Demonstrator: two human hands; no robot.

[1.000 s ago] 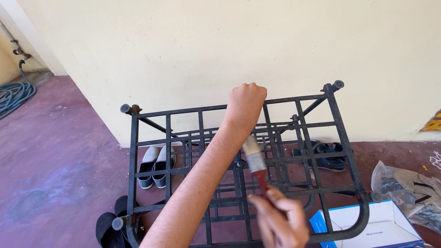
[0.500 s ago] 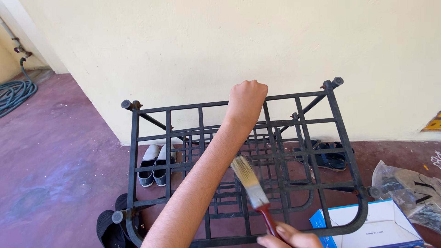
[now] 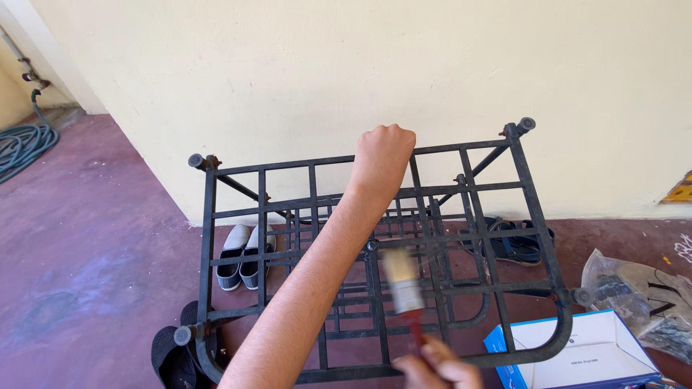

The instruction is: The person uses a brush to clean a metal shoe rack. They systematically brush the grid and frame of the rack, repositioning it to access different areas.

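Note:
A black metal rack (image 3: 209,238) with grid bars stands on the reddish floor against a cream wall. My left hand (image 3: 382,162) is a fist closed around the rack's far top bar, the forearm reaching across the grid. At the bottom edge, my right hand (image 3: 440,371) holds a paintbrush (image 3: 401,277) by its red handle. The pale bristles point up and away, over the middle bars of the rack. The brush is motion-blurred, so I cannot tell whether its bristles touch a bar.
A pair of white-and-dark shoes (image 3: 241,256) and dark sandals (image 3: 515,241) lie under the rack. Black slippers (image 3: 173,356) sit at its near left corner. A blue-and-white cardboard box (image 3: 584,346) and a plastic bag (image 3: 641,295) are at the right. A coiled hose (image 3: 25,140) lies far left.
The brush has moved down the rack toward me, and my right hand has dropped to the bottom edge. My left hand has kept its grip on the far bar.

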